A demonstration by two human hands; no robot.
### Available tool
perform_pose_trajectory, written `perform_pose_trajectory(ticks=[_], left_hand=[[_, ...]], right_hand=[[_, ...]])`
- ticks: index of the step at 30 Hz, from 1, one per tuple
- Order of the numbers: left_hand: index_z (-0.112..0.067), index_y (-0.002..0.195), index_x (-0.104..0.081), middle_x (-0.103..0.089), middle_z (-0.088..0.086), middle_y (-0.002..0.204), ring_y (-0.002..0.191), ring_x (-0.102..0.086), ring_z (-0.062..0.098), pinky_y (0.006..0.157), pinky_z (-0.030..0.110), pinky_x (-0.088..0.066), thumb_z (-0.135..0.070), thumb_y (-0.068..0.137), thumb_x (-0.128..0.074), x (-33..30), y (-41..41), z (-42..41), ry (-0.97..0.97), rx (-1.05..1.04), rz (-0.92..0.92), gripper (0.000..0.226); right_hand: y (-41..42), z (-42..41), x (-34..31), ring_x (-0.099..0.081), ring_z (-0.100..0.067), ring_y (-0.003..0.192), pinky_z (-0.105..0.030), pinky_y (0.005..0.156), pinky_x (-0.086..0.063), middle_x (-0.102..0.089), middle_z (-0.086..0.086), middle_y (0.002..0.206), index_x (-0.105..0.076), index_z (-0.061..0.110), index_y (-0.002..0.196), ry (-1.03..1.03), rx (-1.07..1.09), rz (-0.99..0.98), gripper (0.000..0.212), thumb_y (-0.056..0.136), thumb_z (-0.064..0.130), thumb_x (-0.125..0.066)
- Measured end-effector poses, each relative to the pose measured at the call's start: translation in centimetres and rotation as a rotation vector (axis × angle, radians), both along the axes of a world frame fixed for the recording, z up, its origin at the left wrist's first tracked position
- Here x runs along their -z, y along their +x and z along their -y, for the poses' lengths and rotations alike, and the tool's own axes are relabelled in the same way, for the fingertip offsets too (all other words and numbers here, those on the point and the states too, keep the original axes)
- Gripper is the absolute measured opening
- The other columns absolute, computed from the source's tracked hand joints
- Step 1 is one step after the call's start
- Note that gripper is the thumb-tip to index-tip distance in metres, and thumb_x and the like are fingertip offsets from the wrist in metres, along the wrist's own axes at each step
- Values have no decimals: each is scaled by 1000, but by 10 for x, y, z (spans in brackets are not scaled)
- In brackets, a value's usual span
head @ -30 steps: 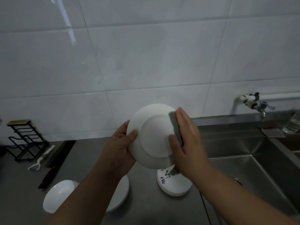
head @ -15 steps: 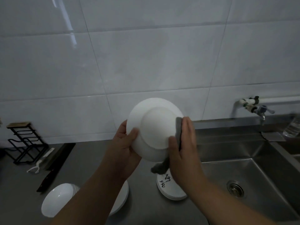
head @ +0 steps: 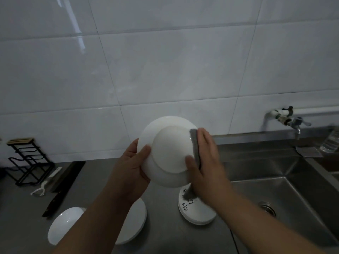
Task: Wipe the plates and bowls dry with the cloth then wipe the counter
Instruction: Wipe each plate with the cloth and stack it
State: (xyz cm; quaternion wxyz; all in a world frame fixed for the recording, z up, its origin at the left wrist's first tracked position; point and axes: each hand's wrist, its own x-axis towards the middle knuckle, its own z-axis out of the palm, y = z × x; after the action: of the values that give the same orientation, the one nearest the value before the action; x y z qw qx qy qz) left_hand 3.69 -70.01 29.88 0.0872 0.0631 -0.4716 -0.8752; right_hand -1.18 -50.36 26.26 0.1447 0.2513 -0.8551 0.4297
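Observation:
I hold a white plate [head: 169, 149] up over the counter with its underside facing me. My left hand [head: 131, 165] grips its left rim, thumb on the underside. My right hand [head: 205, 160] presses a grey cloth [head: 194, 143] against the plate's right edge, thumb on the underside, fingers wrapped over the cloth. A tail of the cloth hangs below the plate. Beneath, on the steel counter [head: 165, 226], lie a stack of plates with black markings [head: 197, 211], a white plate [head: 134, 222] partly hidden by my left arm, and a white bowl [head: 63, 224].
A steel sink [head: 286, 189] with a drain lies to the right, a wall tap [head: 291, 120] above it and a clear bottle [head: 330, 142] at its far corner. At the left stand a black wire rack [head: 25, 160], a white peeler [head: 45, 186] and a dark-handled knife [head: 60, 191].
My right hand with the cloth slid down the plate's right edge and back up near the top. The plate turned slightly in my left hand.

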Motion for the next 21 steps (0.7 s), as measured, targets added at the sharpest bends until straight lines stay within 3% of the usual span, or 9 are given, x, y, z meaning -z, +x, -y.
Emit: perform_pose_trajectory(ticks=[2,6,9,13,16,18,21], left_hand=[[-9,135,-58,-69,16,128,114,-68,34,95,50,-56,-15,92,-54,2,2,-1,1,-7,13,43],[-11,131,-59,-70,15,127,112,-68,29,96,46,-55,-14,89,-56,4,2,-7,41,-4,1,42],[-14,126,-60,-71,12,126,111,-69,27,95,46,-56,-14,90,-55,0,-4,-10,108,-36,-54,37],[-18,127,-59,-68,11,132,118,-67,31,96,53,-55,-14,91,-56,3,-6,-15,112,-5,-47,36],[-15,137,-56,-67,14,133,118,-67,35,90,56,-58,-9,91,-66,3,-6,-13,13,91,2,48],[-15,139,-55,-67,14,134,120,-65,38,87,62,-57,-16,88,-66,-2,-6,-5,-39,156,36,52],[-15,139,-56,-67,14,133,116,-67,35,81,60,-59,-18,90,-58,-8,-7,5,-97,229,97,48]], right_hand=[[13,3,11,3,0,154,-15,119,-3,13,16,170,4,27,165,55,20,67,89,96,74,-26],[-30,1,-21,-17,-6,155,-30,126,-19,-19,5,170,-22,24,164,27,62,24,81,96,69,-26],[-37,7,-31,-17,-5,154,-18,122,-13,-19,7,170,-22,26,163,-37,86,12,77,98,66,-26],[16,24,-3,-9,0,154,-10,121,-10,-3,11,172,-8,25,165,-290,72,213,71,104,53,-30],[-6,16,-1,-34,-1,143,-11,117,-24,-34,3,163,-35,20,159,-341,203,154,53,109,35,-39],[-35,5,-16,-51,3,128,-16,112,-38,-59,9,141,-58,21,146,-356,200,102,40,106,23,-51],[-63,-9,-42,-59,14,111,-9,99,-44,-67,27,114,-72,25,128,-261,59,126,31,101,18,-60]])
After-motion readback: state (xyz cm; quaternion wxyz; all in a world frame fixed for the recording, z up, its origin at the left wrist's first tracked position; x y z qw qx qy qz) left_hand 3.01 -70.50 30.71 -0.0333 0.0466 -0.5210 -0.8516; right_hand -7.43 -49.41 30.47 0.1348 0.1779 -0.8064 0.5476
